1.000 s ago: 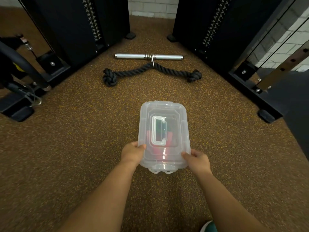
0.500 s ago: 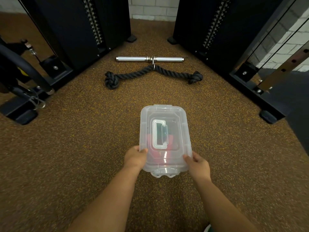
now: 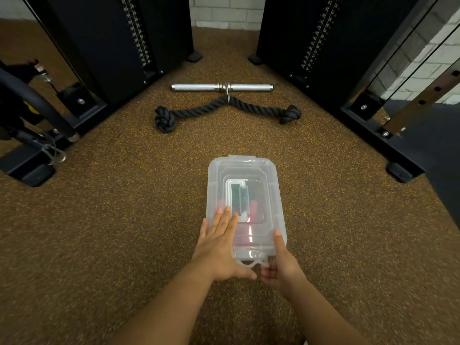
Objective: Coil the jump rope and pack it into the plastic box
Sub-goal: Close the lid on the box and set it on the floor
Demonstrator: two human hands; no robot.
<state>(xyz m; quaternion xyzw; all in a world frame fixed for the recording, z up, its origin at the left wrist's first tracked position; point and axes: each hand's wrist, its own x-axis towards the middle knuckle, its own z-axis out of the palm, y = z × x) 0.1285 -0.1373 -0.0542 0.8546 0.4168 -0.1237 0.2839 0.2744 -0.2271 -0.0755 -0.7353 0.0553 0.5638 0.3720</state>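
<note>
Clear plastic box [image 3: 245,202] sat lid-on upon the speckled gym floor [image 3: 124,232], red and dark shapes, likely the jump rope [image 3: 253,208], inside. Left hand [image 3: 219,247] lay flat, fingers straight, on the lid [image 3: 263,170], probably to steady it. Right hand [image 3: 280,266] curled at the near-end latch [image 3: 252,262], index finger along the rim; presumably closing it.

Dim, even light; wide-angle bending at edges.
</note>
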